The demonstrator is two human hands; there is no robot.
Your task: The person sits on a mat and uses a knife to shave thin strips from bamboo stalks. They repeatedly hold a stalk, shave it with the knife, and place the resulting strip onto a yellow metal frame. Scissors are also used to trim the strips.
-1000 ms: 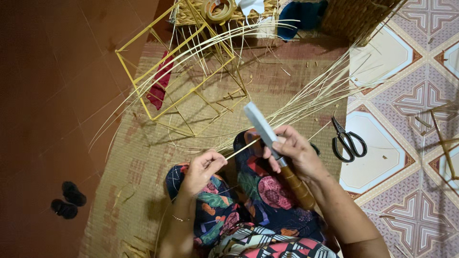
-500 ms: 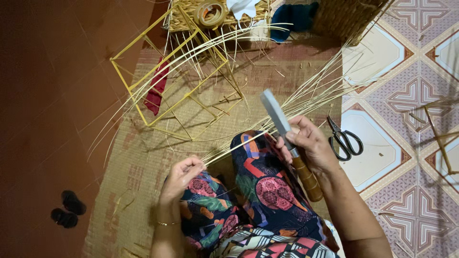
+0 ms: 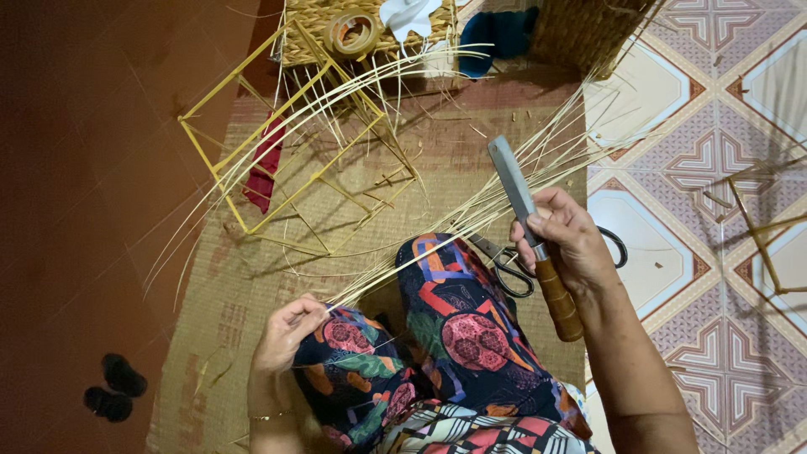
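Strips [image 3: 403, 273] are pinched at their ends by the left hand [image 3: 286, 332]; right hand [image 3: 567, 240] grips a knife [image 3: 525, 214], blade raised. Splitting seems underway; steady blade alignment is needed.

Head camera, looking steeply down from above the seated person

The single view sat at head height and faced almost straight down over the patterned lap toward the woven mat [image 3: 277, 336]. Both hands lay close in the lower half; the far edge reached the wicker basket [image 3: 588, 29]. Tiled floor [image 3: 714, 101] ran along the right.
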